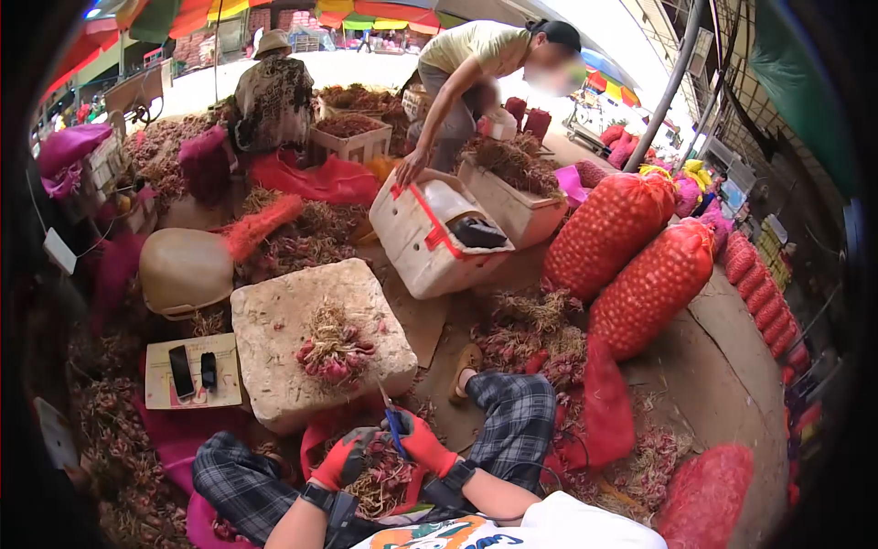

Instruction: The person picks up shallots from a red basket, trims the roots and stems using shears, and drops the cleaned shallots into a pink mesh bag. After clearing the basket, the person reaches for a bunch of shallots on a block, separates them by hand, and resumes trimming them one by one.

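A gloved right hand [426,445] clasps blue-handled scissors [395,433], blades aimed toward a foam block [274,389] where 1 bunch of onions [335,355] lies ahead and slightly left, bulbs nearest, stalks pointing away. The left hand [341,461], fingers curled, looks closer to the bunch; whether it pinches anything cannot be told.

An open-air produce market or sorting yard — bright umbrellas [389,16] overhead, big net sacks [651,288] of bulbs [608,229], smaller sacks [761,288] lined up at the right, boxes [529,218] piled with stalks [517,162], a cart [133,93] beyond — with loose bunches [526,339] heaped about the ground [722,357].
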Motion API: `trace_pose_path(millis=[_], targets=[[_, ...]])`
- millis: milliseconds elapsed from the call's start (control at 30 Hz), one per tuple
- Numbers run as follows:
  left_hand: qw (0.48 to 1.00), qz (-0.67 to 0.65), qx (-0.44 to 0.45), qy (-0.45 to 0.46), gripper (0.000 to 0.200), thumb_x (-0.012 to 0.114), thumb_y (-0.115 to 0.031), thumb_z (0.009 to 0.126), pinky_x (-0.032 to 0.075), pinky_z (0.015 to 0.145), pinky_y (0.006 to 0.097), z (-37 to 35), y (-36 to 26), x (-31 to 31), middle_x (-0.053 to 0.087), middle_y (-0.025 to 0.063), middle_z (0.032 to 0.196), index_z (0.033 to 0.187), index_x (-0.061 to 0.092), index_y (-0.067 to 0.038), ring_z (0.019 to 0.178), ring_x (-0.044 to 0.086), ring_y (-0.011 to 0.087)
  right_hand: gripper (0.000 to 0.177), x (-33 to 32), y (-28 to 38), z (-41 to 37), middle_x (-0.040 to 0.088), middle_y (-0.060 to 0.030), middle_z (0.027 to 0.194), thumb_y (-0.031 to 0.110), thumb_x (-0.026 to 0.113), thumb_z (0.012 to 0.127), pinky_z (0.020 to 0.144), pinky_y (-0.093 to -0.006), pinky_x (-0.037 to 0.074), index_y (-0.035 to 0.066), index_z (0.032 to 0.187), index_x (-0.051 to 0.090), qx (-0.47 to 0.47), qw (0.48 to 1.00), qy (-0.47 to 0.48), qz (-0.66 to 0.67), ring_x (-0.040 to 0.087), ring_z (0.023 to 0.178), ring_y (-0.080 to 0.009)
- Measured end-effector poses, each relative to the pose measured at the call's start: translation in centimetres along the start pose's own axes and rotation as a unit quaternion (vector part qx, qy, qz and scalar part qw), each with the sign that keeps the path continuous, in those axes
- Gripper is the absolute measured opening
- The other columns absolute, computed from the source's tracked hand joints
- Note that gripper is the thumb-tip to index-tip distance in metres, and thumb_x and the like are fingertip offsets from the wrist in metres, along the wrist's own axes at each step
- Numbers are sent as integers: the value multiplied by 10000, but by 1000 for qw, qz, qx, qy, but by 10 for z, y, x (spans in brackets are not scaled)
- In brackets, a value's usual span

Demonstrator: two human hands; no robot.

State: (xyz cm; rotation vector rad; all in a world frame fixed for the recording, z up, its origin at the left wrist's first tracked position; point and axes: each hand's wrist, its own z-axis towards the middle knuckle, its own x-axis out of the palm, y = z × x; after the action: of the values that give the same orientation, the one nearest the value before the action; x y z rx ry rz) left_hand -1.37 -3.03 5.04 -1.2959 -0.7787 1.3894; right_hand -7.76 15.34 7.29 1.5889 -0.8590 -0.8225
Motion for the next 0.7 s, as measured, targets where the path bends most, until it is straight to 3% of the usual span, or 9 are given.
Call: trace_pose_path(millis=[67, 100, 233, 367, 433, 533, 600, 633, 700], targets=[[930, -265, -254, 31, 319, 490, -333, 944, 476, 787, 284, 3, 25, 12, 640, 42, 953, 1081, 580, -59, 878, 594, 131, 490, -3, -21, 5, 610, -16, 995, 128, 678, 809, 757, -240, 470, 31, 1251, 487, -43, 998, -2, 36, 549, 867, -66], [934, -221, -277, 52, 356, 440, -363, 961, 474, 770, 273, 8, 17, 12, 643, 32, 923, 1017, 618, -60, 863, 584, 117, 500, -2, -27, 6, 607, -16, 1011, 73, 634, 813, 742, -237, 471, 32, 1280, 458, -78, 996, -21, -29, 551, 856, -72], [983, -111, -143, 27, 231, 578, -193, 880, 506, 759, 313, 7, 17, 14, 640, 55, 906, 1051, 625, -45, 813, 602, 150, 471, 2, -25, 4, 609, -25, 1016, 62, 623, 806, 763, -247, 469, 27, 1254, 484, 40, 999, -26, 17, 560, 867, -93], [989, -69, -129, -6, 222, 618, -165, 812, 494, 762, 349, 1, 15, 19, 630, 131, 932, 997, 619, -43, 844, 608, 278, 437, 12, -20, 2, 620, -50, 983, 125, 645, 810, 767, -271, 473, 24, 1214, 514, -34, 994, -67, -79, 571, 851, -112], [984, 170, -44, 26, 203, 601, -150, 797, 484, 756, 372, -3, 27, 16, 617, 170, 947, 967, 610, -40, 874, 591, 345, 418, 23, -4, -4, 626, -63, 961, 160, 655, 811, 772, -282, 473, 24, 1186, 532, -105, 978, -90, -154, 577, 846, -121], [996, 51, 66, -17, 165, 557, -128, 795, 467, 731, 402, -5, 42, 13, 606, 192, 937, 933, 586, -41, 889, 565, 391, 409, 34, -11, -4, 632, -72, 935, 210, 685, 799, 780, -294, 472, 29, 1141, 553, -137, 953, -72, -261, 585, 844, -130], [997, 63, 46, -10, 183, 533, -130, 810, 462, 739, 410, -1, 42, 8, 605, 190, 927, 964, 577, -42, 883, 571, 379, 399, 31, -8, 3, 626, -52, 923, 211, 709, 783, 776, -294, 472, 33, 1109, 563, -135, 968, -75, -197, 567, 838, -111], [998, 26, -46, -30, 207, 545, -145, 813, 458, 760, 413, 0, 26, 4, 603, 182, 908, 989, 568, -36, 889, 573, 366, 400, 26, -8, 6, 622, -40, 921, 207, 712, 780, 776, -296, 471, 31, 1107, 562, -132, 973, -79, -175, 558, 836, -104], [980, 131, 127, -73, 402, 555, -87, 801, 442, 872, 421, 0, 16, 0, 580, 217, 1074, 1188, 495, 0, 995, 553, 401, 373, 12, -15, 12, 611, -8, 920, 178, 705, 784, 778, -284, 469, 18, 1091, 565, -65, 993, -55, -86, 536, 836, -91]])
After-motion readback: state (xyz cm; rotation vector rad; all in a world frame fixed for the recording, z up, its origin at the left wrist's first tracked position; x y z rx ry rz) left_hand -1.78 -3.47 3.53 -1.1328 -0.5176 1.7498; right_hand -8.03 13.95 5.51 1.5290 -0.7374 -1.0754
